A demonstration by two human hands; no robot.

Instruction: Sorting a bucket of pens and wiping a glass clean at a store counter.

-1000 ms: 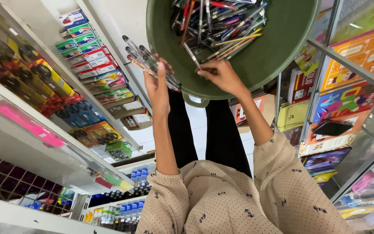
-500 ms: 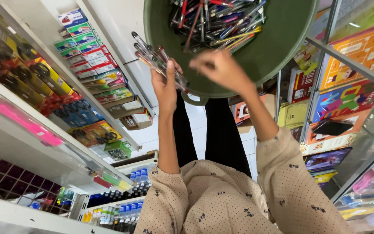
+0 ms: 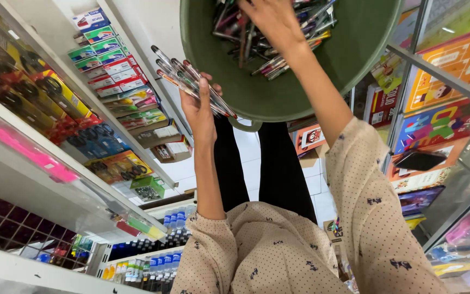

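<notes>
In the green basin (image 3: 278, 92), the right hand (image 3: 270, 22) has pushed deeper among the loose pens (image 3: 278, 49) than it was 1 second ago, when its fingers only hovered at the near rim; now the palm lies over the heap with the fingers curled down into it, though whether they have closed on a pen cannot be told. The left hand (image 3: 199, 111) has kept its place at the basin's outer wall and stays clamped around a bundle of clear-barrelled pens (image 3: 191, 87), their dark caps fanned up and to the left. That bundle looks no larger than before, so the sorting reads as mid-pick: a fresh pen sought, none yet passed across. Around the arms in dotted beige sleeves (image 3: 376, 218), shelves of boxed stationery (image 3: 110, 65) rise on the left, and coloured books (image 3: 441, 120) fill a rack on the right.
</notes>
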